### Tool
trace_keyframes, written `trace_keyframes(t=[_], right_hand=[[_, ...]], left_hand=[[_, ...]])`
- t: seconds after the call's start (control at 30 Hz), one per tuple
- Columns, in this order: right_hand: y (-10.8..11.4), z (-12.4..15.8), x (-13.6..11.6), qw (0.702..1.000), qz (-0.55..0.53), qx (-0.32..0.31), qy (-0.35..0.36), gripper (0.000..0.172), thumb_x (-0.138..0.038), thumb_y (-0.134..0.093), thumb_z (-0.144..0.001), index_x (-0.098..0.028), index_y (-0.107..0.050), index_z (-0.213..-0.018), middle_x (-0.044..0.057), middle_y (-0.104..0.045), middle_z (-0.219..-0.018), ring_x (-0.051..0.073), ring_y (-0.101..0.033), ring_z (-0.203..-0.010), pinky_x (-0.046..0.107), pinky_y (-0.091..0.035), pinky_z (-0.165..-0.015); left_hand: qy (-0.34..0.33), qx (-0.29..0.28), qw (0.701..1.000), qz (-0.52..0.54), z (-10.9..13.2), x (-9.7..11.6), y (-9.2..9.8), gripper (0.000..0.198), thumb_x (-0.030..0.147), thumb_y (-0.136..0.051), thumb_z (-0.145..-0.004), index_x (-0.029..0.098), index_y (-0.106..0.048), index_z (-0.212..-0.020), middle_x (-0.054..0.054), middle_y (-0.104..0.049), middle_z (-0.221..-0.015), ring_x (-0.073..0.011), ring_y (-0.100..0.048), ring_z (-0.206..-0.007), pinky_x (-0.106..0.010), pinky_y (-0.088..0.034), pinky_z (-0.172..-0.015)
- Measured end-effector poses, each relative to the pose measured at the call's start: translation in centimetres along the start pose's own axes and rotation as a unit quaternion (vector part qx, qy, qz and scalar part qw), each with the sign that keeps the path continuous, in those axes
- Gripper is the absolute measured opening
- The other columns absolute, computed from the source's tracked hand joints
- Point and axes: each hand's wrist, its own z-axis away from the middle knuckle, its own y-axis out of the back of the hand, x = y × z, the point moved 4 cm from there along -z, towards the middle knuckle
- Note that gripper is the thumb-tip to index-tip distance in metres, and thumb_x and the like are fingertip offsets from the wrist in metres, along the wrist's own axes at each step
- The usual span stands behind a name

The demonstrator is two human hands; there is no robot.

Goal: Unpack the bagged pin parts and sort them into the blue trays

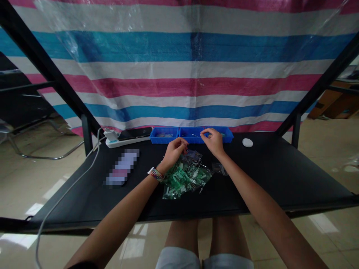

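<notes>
My right hand point(212, 141) is over the front of the blue divided tray point(165, 141). Its thumb and forefinger are pinched, and a thin silvery pin point(194, 135) shows at their tips. At the tray's front edge, my left hand point(176, 148) is curled with its fingers together; whatever it may hold is hidden. Below it lies a heap of small clear bags with green pieces point(183, 177), partly covered by my left wrist. More clear bags with dark contents point(193, 155) sit at the top of the heap. One loose thin metal piece point(201, 190) lies at the heap's lower right.
On the black table point(266, 175) are a white power strip point(130, 142) with a dark phone point(134, 133) on it, a blurred-out flat object point(123, 168), and a white round object point(247, 142). A white cable point(68, 188) crosses the left side. Striped sheeting point(193, 86) hangs behind.
</notes>
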Motion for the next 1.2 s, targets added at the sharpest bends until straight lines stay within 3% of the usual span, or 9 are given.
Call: trace_keyframes(t=[0.07, 0.13, 0.23, 0.33, 0.53, 0.67, 0.8, 0.97, 1.2], right_hand=[[0.8, 1.1, 0.0, 0.999, 0.004, -0.037, 0.019, 0.015, -0.033, -0.070, -0.086, -0.019, -0.075, -0.084, 0.005, -0.073, -0.090, 0.012, -0.046, -0.056, 0.028, -0.036, -0.056], [1.2, 2.6, -0.1, 0.992, -0.003, -0.121, 0.027, 0.014, -0.032, -0.071, -0.085, -0.019, -0.076, -0.084, 0.003, -0.071, -0.083, 0.012, -0.046, -0.056, 0.027, -0.034, -0.056], [1.7, 5.0, -0.3, 0.969, 0.012, -0.246, 0.025, 0.008, -0.025, -0.074, -0.082, -0.018, -0.076, -0.079, 0.001, -0.067, -0.077, 0.011, -0.046, -0.057, 0.026, -0.034, -0.057], [2.1, 6.5, -0.7, 0.951, 0.045, -0.304, 0.033, 0.006, -0.021, -0.076, -0.080, -0.019, -0.075, -0.074, 0.001, -0.066, -0.078, 0.011, -0.048, -0.061, 0.026, -0.036, -0.059], [2.5, 6.8, -0.6, 0.925, 0.069, -0.375, -0.010, 0.016, -0.029, -0.081, -0.079, -0.019, -0.071, -0.071, -0.001, -0.066, -0.072, 0.012, -0.050, -0.061, 0.025, -0.036, -0.057], [2.4, 7.0, 0.1, 0.919, 0.079, -0.386, -0.013, 0.005, -0.020, -0.078, -0.075, -0.019, -0.073, -0.074, -0.002, -0.066, -0.070, 0.012, -0.051, -0.059, 0.025, -0.037, -0.057], [3.0, 6.9, 1.0, 0.937, 0.084, -0.340, -0.005, 0.009, -0.012, -0.071, -0.070, -0.020, -0.069, -0.073, -0.002, -0.064, -0.074, 0.012, -0.053, -0.063, 0.025, -0.037, -0.059], [4.1, 6.2, 2.0, 0.960, 0.094, -0.262, -0.018, 0.009, -0.019, -0.072, -0.074, -0.021, -0.063, -0.076, -0.003, -0.060, -0.070, 0.012, -0.048, -0.059, 0.026, -0.034, -0.058], [3.6, 6.1, 1.6, 0.969, -0.023, -0.238, -0.054, 0.018, -0.036, -0.074, -0.080, -0.020, -0.066, -0.081, -0.003, -0.062, -0.067, 0.011, -0.048, -0.054, 0.025, -0.032, -0.054]], left_hand=[[-0.034, -0.018, 0.995, -0.087, 0.0, -0.1, 0.1, 0.012, 0.026, -0.064, -0.086, 0.017, -0.070, -0.092, -0.002, -0.070, -0.080, -0.0167, -0.066, -0.071, -0.029, -0.052, -0.070], [-0.080, -0.059, 0.976, -0.192, 0.1, 0.0, -0.1, 0.015, 0.021, -0.063, -0.086, 0.017, -0.075, -0.095, -0.006, -0.076, -0.092, -0.0208, -0.070, -0.086, -0.034, -0.054, -0.083], [-0.156, -0.145, 0.921, -0.327, 0.4, 0.1, -1.0, 0.029, 0.015, -0.061, -0.087, 0.022, -0.080, -0.108, -0.006, -0.080, -0.116, -0.0277, -0.069, -0.116, -0.045, -0.048, -0.107], [-0.181, -0.196, 0.873, -0.409, 0.8, -0.1, -1.8, 0.041, 0.013, -0.059, -0.090, 0.028, -0.080, -0.122, -0.003, -0.076, -0.137, -0.0327, -0.057, -0.140, -0.052, -0.042, -0.116], [-0.196, -0.219, 0.857, -0.424, 1.4, -0.4, -2.8, 0.034, 0.017, -0.057, -0.097, 0.024, -0.079, -0.123, -0.007, -0.077, -0.133, -0.0280, -0.067, -0.125, -0.046, -0.049, -0.111], [-0.198, -0.212, 0.856, -0.427, 1.4, -0.4, -2.9, 0.033, 0.015, -0.056, -0.096, 0.022, -0.080, -0.119, -0.008, -0.077, -0.129, -0.0268, -0.069, -0.119, -0.043, -0.050, -0.108], [-0.201, -0.213, 0.852, -0.434, 1.5, -0.3, -3.1, 0.031, 0.016, -0.057, -0.097, 0.021, -0.078, -0.119, -0.009, -0.076, -0.126, -0.0263, -0.068, -0.116, -0.042, -0.050, -0.107], [-0.198, -0.213, 0.845, -0.449, 1.6, -0.3, -3.3, 0.029, 0.022, -0.056, -0.100, 0.021, -0.077, -0.120, -0.010, -0.075, -0.124, -0.0269, -0.067, -0.113, -0.043, -0.049, -0.105], [-0.196, -0.216, 0.841, -0.456, 1.4, -0.1, -3.3, 0.028, 0.025, -0.055, -0.102, 0.021, -0.077, -0.118, -0.009, -0.076, -0.122, -0.0280, -0.066, -0.114, -0.045, -0.047, -0.103]])
